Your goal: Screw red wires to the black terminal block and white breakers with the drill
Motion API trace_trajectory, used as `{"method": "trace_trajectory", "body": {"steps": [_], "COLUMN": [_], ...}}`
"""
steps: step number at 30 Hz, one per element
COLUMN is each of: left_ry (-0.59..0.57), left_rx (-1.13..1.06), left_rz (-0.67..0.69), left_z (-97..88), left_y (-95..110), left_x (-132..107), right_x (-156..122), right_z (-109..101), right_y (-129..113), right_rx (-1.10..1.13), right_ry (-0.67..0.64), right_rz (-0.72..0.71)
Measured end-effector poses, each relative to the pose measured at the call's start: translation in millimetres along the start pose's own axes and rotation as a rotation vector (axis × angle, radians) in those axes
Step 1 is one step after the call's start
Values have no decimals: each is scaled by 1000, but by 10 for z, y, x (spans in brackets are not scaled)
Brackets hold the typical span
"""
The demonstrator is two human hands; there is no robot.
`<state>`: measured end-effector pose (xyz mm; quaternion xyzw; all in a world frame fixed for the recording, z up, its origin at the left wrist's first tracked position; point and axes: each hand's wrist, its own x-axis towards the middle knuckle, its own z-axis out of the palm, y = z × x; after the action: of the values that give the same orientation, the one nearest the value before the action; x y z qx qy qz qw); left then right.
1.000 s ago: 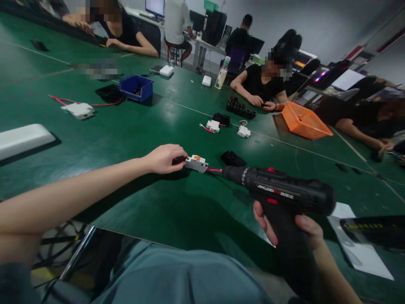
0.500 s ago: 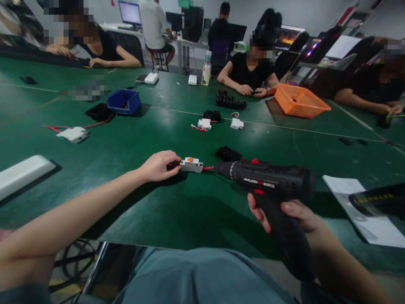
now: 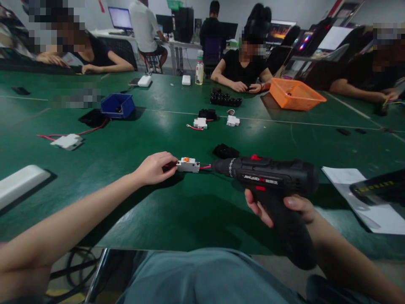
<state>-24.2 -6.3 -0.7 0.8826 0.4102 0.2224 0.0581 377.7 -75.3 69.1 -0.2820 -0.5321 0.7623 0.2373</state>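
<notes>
On the green table, a white circuit breaker (image 3: 189,165) with an orange lever lies on its side. My left hand (image 3: 157,168) grips its left end between thumb and fingers. A short red wire (image 3: 205,167) comes out of its right end. My right hand (image 3: 297,207) is wrapped around the handle of a black cordless drill (image 3: 268,173) with red buttons. The drill's nose points left at the breaker's wired end; whether its bit touches a screw there is too small to tell. Just behind the nose lies a black plastic part (image 3: 225,150).
Farther back lie two white breakers (image 3: 200,123), black parts (image 3: 225,98), a blue bin (image 3: 117,106) and an orange basket (image 3: 295,94). Another wired breaker (image 3: 67,142) and a long white object (image 3: 20,185) are left; papers (image 3: 363,198) lie right. Several people sit around.
The camera view has shifted slightly. My left hand keeps its hold on the breaker, and the drill stays in line with it, nearly unmoved.
</notes>
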Motion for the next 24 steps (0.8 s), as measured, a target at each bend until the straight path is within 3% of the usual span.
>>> {"method": "trace_trajectory", "body": {"steps": [3, 8, 12, 15, 19, 24], "left_ry": [5, 15, 20, 25, 13, -4], "left_rx": [12, 1, -22, -25, 3, 76], "left_rz": [-16, -30, -24, -20, -18, 3], "left_z": [-7, 16, 29, 19, 1, -15], "left_y": [12, 3, -1, 14, 31, 33], "left_x": [-2, -11, -8, 2, 10, 3], "right_x": [-4, 47, 132, 170, 183, 186], "right_z": [-37, -274, -559, -714, -851, -1039], "right_y": [23, -59, -113, -106, -54, -18], "right_rx": [27, -110, -558, -1060, -1471, -1574], "right_ry": [78, 344, 733, 933, 906, 788], "right_rz": [-80, -255, -249, -87, 162, 347]}}
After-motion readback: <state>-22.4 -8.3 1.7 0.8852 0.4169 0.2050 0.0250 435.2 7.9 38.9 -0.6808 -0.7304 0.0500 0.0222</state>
